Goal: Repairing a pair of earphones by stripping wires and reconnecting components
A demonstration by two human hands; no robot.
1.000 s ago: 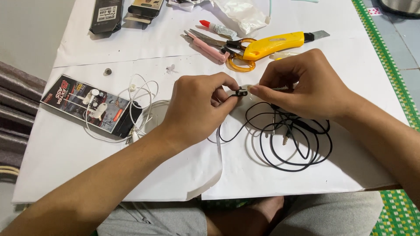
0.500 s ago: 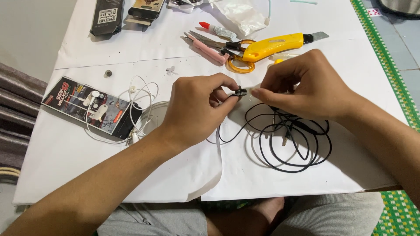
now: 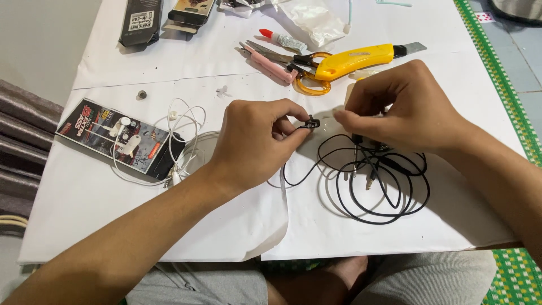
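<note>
Head view: a small black earbud piece (image 3: 311, 122) is pinched between the thumb and forefinger of the left hand (image 3: 254, 141), whose other fingers are curled in toward the palm. The piece is dark, glossy and stubby, and it is held just above the white paper sheet (image 3: 237, 226) near the middle of the desk. A thin black wire is seen running from it down into a loose coil of black cable (image 3: 378, 181), which lies on the sheet toward the right edge, with metal plug ends showing inside the loops. The right hand (image 3: 401, 110) is held just beside the piece, fingertips drawn together and pointing at it; whether anything is gripped between them cannot be told, as the tips are too small to read. Toward the far edge, a yellow utility knife (image 3: 353, 59) is laid across orange-handled scissors (image 3: 305, 79), with a pink tool (image 3: 265, 62) next to them. Near the left edge, a dark printed earphone card (image 3: 107, 135) is placed, with white earphones (image 3: 180, 121) looped over and beside it. A small dark round part (image 3: 141, 94) is seen apart, near the far left.
</note>
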